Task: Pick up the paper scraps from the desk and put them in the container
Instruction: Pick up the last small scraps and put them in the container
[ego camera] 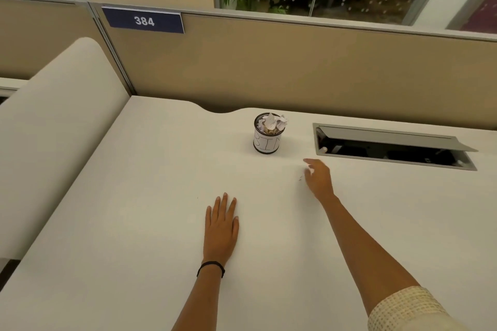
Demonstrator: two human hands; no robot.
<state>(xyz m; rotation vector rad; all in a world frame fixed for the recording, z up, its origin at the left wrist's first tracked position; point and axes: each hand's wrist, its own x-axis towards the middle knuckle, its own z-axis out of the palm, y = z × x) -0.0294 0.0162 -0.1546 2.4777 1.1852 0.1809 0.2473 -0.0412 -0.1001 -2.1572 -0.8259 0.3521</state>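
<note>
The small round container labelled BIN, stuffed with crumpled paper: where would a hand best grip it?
Grip the small round white-labelled container around its upright cylindrical wall, coming from the right, where the right hand is nearest. Avoid the top: crumpled paper scraps stick up past the rim.

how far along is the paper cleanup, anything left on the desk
Mostly done: crumpled paper scraps fill the container. In hand: nothing; the left hand lies flat on the desk, and the right hand is open. Left: possibly a tiny speck beside the right hand.
</note>
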